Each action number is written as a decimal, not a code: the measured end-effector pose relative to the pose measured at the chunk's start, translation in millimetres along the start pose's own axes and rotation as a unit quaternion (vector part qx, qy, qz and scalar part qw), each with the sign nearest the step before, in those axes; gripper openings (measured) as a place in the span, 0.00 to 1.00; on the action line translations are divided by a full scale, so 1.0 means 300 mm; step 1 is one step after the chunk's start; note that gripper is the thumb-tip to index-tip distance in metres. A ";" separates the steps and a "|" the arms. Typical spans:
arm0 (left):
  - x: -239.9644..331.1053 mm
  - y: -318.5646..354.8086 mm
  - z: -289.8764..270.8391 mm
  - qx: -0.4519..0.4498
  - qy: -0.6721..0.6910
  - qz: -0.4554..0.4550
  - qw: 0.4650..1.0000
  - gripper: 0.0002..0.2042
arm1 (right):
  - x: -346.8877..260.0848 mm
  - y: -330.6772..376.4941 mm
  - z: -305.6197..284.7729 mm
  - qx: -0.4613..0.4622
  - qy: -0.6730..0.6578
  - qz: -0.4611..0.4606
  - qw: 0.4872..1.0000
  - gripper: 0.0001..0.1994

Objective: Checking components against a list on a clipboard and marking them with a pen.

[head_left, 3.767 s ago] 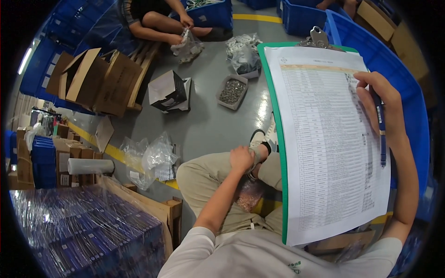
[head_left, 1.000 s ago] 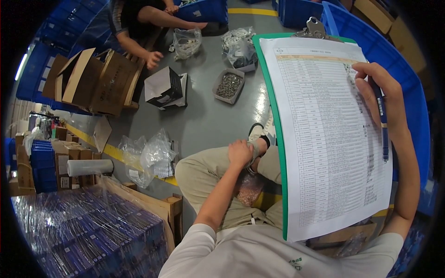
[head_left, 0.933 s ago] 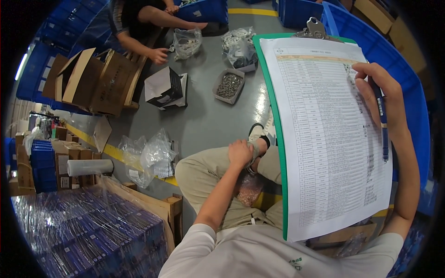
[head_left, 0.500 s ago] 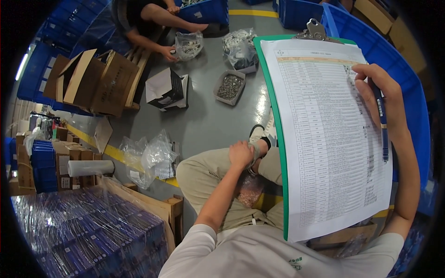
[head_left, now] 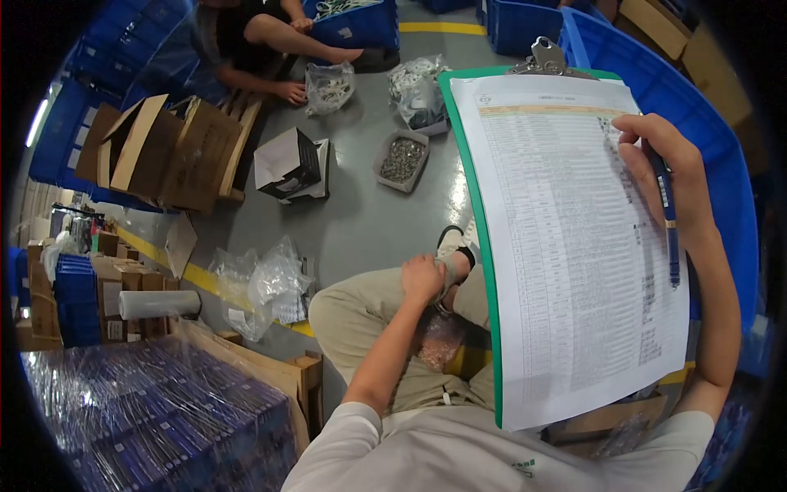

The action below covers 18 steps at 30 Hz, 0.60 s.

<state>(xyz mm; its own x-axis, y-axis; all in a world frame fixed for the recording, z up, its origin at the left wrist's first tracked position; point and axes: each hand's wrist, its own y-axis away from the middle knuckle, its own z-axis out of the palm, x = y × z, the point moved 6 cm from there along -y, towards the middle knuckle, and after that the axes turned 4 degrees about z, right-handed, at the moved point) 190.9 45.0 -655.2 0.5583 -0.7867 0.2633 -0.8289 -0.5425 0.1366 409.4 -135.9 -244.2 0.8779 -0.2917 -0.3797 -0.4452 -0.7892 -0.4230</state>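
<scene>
A green clipboard (head_left: 470, 172) with a metal clip (head_left: 549, 56) stands before me on the right, bearing white printed sheets (head_left: 566, 271) with rows of a table. My right hand (head_left: 666, 160) is closed around a dark blue pen (head_left: 670, 221). Its fingertips meet the paper near the upper right, beside a column of handwritten marks, while the pen's long end points down toward me. My left hand (head_left: 424, 279) lies on my bent lower leg, over the beige trousers (head_left: 352, 316). Its fingers drape over the leg, partly hidden.
A large blue bin (head_left: 721, 189) borders the right. Ahead on the floor are a grey tub of small metal parts (head_left: 402, 160), clear bags (head_left: 330, 86) and a black-and-white box (head_left: 287, 164). Another person's hand (head_left: 289, 92) is beside one bag. Wrapped boxes (head_left: 164, 410) fill the lower left.
The view has shifted slightly. Both my hands keep nearly the same places. The other person's hand has moved a little left, away from the clear bag.
</scene>
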 end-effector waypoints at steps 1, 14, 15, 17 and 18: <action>0.000 0.002 0.000 0.008 -0.006 0.003 1.000 0.17 | 0.000 0.000 0.001 0.001 0.000 0.000 1.000 0.09; 0.000 0.000 0.005 0.008 -0.019 0.009 1.000 0.17 | -0.006 -0.005 -0.004 0.001 -0.004 -0.001 1.000 0.09; 0.000 0.001 0.003 0.002 -0.020 0.008 1.000 0.16 | -0.010 -0.007 -0.004 -0.002 -0.004 0.001 1.000 0.09; 0.014 0.005 -0.032 -0.003 -0.021 0.009 1.000 0.15 | -0.006 -0.009 0.001 0.000 -0.002 -0.004 1.000 0.09; -0.003 0.027 -0.066 0.042 0.161 -0.017 0.986 0.13 | -0.007 -0.011 0.004 0.000 -0.001 -0.010 1.000 0.09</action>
<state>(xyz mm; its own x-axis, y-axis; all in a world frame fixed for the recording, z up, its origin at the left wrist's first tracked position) 182.9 47.2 -635.5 0.5345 -0.6403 0.5516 -0.7962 -0.6004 0.0745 408.7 -132.1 -243.0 0.8865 -0.2748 -0.3722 -0.4275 -0.7944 -0.4315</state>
